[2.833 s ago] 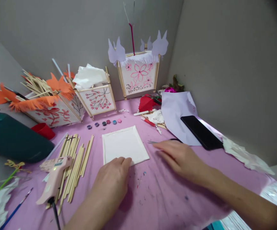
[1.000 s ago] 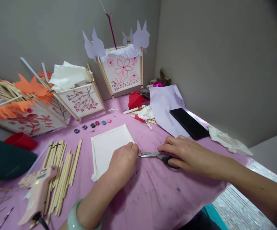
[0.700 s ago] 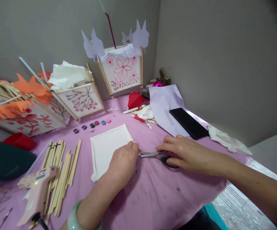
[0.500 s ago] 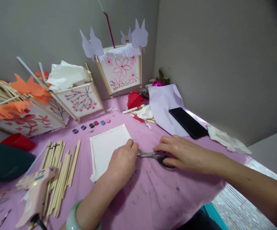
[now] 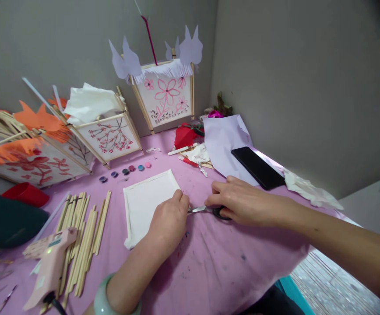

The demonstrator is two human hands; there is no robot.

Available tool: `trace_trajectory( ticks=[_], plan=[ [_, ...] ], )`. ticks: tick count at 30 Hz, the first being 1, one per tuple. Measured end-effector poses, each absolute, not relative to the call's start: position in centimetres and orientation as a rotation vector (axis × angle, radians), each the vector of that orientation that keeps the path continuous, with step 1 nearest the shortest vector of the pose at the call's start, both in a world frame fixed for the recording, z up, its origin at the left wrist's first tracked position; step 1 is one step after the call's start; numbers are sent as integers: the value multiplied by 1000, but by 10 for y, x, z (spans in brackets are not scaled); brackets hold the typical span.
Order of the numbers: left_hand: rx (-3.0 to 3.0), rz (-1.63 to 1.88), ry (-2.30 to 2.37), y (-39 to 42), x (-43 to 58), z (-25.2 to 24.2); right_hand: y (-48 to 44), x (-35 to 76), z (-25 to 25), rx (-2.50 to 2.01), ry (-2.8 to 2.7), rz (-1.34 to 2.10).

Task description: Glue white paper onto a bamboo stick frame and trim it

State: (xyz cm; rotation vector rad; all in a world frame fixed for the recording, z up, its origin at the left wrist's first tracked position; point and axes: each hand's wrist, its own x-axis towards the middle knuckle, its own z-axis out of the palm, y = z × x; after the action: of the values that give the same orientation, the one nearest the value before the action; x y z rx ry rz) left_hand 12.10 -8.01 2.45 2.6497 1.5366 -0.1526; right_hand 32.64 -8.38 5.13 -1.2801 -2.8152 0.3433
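Note:
A square white panel (image 5: 146,208) with a raised, wrapped rim lies flat on the pink tablecloth. My left hand (image 5: 169,218) covers its right edge with curled fingers, pinching there; the fingertips are partly hidden. A pair of scissors (image 5: 197,210) with black handles is in my right hand (image 5: 241,200), fingers through and around the loops. Its metal blades point left and reach the panel's edge beside my left fingers. The blade tips are hidden behind that hand.
Wooden sticks (image 5: 86,245) and a pink glue gun (image 5: 50,267) lie at left. Small paint pots (image 5: 126,172) line up behind the panel. Painted lanterns (image 5: 167,96) stand along the wall. A black phone (image 5: 258,167) rests on lilac paper (image 5: 226,140) at right.
My right hand has moved slightly left, and the scissors' blades have come closer together. My left hand and the panel stay almost where they were.

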Motion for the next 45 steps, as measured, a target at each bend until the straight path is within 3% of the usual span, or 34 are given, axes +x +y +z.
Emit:
trace_trajectory(
  ticks=[11, 17, 31, 40, 45],
  plan=[
    [2389, 29, 1861, -78, 89, 44, -76, 338, 20, -1519, -2529, 270],
    [2501, -132, 1478, -112, 97, 47, -71, 335, 16, -1510, -2564, 224],
    [2644, -299, 1504, -112, 118, 26, -72, 338, 11, -1444, -2522, 198],
    [2605, 5, 1487, -112, 104, 29, -77, 336, 7, -1442, -2537, 84],
    [2491, 99, 1888, -68, 65, 47, -83, 335, 11, -1477, -2555, 97]
  ],
)
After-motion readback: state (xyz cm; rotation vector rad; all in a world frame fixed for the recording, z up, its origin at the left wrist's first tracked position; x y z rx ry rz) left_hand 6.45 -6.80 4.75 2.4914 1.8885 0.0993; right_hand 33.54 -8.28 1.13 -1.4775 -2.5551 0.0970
